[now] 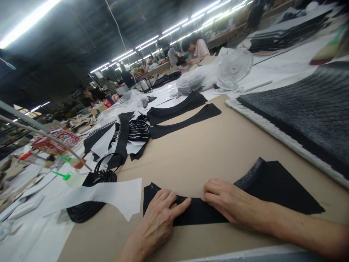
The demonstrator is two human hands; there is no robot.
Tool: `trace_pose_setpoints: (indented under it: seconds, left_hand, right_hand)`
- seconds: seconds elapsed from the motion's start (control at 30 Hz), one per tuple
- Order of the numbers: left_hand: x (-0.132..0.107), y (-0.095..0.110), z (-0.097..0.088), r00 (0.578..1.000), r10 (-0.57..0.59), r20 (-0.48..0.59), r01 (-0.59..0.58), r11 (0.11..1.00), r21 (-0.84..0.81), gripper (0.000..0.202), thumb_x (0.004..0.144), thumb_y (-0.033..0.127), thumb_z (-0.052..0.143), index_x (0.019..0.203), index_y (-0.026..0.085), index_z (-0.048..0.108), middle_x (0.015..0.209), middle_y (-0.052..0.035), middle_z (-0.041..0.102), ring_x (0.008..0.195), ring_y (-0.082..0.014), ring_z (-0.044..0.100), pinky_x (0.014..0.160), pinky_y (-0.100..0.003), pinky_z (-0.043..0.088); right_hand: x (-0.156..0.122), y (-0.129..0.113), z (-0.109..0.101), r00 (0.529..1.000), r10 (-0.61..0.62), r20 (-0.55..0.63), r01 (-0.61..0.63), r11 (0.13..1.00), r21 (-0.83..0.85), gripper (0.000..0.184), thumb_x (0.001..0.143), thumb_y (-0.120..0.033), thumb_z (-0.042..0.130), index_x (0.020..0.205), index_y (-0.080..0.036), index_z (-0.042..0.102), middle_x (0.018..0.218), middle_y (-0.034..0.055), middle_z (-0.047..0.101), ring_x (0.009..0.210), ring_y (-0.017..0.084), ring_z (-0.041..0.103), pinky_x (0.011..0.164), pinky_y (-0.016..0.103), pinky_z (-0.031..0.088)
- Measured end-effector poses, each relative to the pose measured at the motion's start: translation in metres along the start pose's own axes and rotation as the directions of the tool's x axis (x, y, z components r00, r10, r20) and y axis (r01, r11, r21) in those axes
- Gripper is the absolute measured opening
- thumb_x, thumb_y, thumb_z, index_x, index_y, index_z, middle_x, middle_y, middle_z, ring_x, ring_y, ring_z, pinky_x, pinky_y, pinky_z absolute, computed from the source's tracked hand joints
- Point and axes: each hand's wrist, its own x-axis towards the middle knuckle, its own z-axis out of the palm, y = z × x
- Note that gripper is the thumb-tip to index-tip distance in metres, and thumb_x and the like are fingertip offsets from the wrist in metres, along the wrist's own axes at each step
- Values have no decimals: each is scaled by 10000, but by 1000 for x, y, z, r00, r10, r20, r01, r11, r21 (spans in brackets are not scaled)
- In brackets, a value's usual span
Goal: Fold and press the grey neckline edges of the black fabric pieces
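Note:
A curved black cut piece of fabric or leather [283,189] lies on the tan board [191,160], its upper edge folded over in a narrow strip. My left hand [160,214] presses on its left part, fingers curled at the edge and thumb stretched along the fold. Further right, my right hand [231,200] pinches that same edge with bent fingers; the fingertips are partly hidden. Left of my hands sits a white cut piece [117,196] over a coil of black strip [84,212]. Two more curved black pieces [188,120] rest farther back on the board.
A thick dark grey textured slab [305,105] borders the board on the right. Behind stand a white fan [235,67] and plastic bags [191,82]. Bottles with green nozzles [65,176], a metal rod [54,140] and black scraps [124,134] are at left. Several people work in the background.

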Motion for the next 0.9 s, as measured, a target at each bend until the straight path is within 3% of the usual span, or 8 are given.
trace_pose_setpoints:
  seconds: [0.1,0.23,0.33,0.5,0.73,0.9]
  left_hand:
    - [0,3,3,999,9,-52,-9,1000,4,513,940,85,349,1393,311,430,1033,-57,560,925,-200,511,828,-379,449]
    - [4,7,8,995,63,-74,-69,995,-77,493,908,30,346,1357,200,456,1197,-79,560,1071,-194,498,942,-354,422]
    - [9,13,9,996,68,-55,-73,992,-100,472,903,36,362,1348,168,452,1121,-74,597,1016,-193,513,928,-344,435]
    - [15,25,7,1000,21,-11,-21,1000,14,593,873,58,410,1426,267,378,948,-55,584,857,-213,522,772,-377,465]
    - [25,38,11,988,32,-149,-51,991,-127,491,873,40,353,1321,184,496,1145,-109,567,1030,-222,521,889,-386,458]
    - [35,51,17,986,-4,-168,-15,993,-113,574,846,31,355,1398,181,409,1051,-98,612,923,-225,548,807,-380,490]
  right_hand:
    - [-4,4,-1,999,-35,1,35,999,-31,210,885,-26,429,897,-149,599,885,69,558,822,192,486,760,308,403]
    - [-9,7,-2,999,-52,9,52,995,-87,182,854,-22,467,900,-148,590,895,69,554,827,202,476,757,316,390]
    - [-11,7,-3,998,-67,12,68,992,-106,177,843,-18,488,900,-149,592,899,67,553,833,200,471,756,313,381]
    - [-12,8,-4,996,-87,19,89,983,-158,155,844,-24,502,887,-148,586,895,60,543,821,195,457,753,316,376]
    - [-14,10,-12,993,-120,-9,117,978,-171,158,866,-33,490,846,-156,587,868,50,540,774,181,451,708,307,377]
    - [-16,8,-13,989,-145,-13,140,971,-196,150,874,-36,490,872,-146,592,859,54,549,757,182,456,694,309,375]
